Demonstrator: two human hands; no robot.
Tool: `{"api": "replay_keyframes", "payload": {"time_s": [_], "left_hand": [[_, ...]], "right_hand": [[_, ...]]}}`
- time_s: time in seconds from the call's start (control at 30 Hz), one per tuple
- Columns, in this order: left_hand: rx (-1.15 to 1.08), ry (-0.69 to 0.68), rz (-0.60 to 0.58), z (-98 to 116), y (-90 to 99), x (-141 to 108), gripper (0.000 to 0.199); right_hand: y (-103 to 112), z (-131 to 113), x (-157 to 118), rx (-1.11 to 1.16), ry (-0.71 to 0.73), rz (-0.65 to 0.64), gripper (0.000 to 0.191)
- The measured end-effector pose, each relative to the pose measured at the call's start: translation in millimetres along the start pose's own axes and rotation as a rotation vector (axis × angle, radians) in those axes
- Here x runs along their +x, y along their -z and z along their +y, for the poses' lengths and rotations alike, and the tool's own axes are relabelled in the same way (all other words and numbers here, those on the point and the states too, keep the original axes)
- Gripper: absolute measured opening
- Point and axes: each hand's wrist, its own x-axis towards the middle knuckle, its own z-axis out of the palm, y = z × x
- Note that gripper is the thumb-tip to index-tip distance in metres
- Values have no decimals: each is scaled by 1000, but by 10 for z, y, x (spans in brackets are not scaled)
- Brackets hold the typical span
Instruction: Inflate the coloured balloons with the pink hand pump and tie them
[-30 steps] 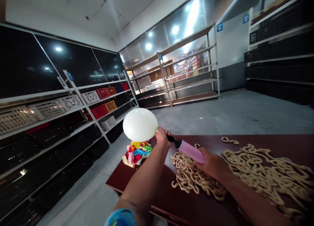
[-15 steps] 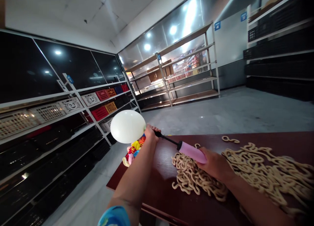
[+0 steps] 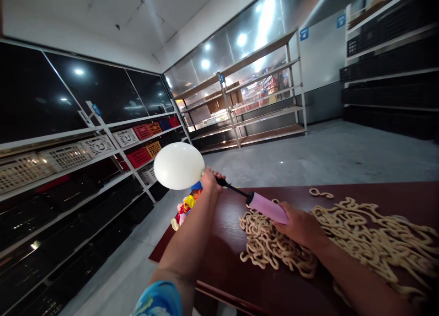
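A white inflated balloon (image 3: 179, 165) sticks out to the left of my left hand (image 3: 211, 180). That hand is closed around the balloon's neck and the black end of a balloon pump (image 3: 269, 208); the exact join is hidden by the fingers. The pump has a pink barrel, with a thin black rod showing between its two ends. My right hand (image 3: 299, 224) is wrapped round the barrel's near end. Below it, a heap of beige, rope-like twisted strands (image 3: 270, 243) lies on the dark red table (image 3: 226, 243).
More beige strands (image 3: 373, 233) spread over the table's right side. Colourful limp pieces (image 3: 185, 207), some yellow, red and blue, lie at its left edge. Shelves with crates (image 3: 139, 157) stand along the left wall, a metal rack (image 3: 267, 110) at the back, dark crates (image 3: 391, 73) at right.
The balloon has tipped slightly upward, showing more of the blue piece beneath it. Both hands keep their hold, and the exposed rod looks about the same length.
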Motion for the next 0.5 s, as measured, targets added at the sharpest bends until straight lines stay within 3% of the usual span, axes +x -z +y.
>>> {"api": "replay_keyframes", "payload": {"time_s": [0.1,0.17,0.4,0.5], "left_hand": [[4,-34,12,172,51,109,33],[0,-30,18,136,105,119,33],[-10,84,5,-543,179,-223,33],[-8,105,-20,-673,146,-330,33]], "right_hand": [[5,3,4,-9,4,7,37],[18,-14,-3,-24,3,6,34],[110,-117,-53,-56,-4,-80,36],[160,-156,-45,-57,-13,-105,42]]}}
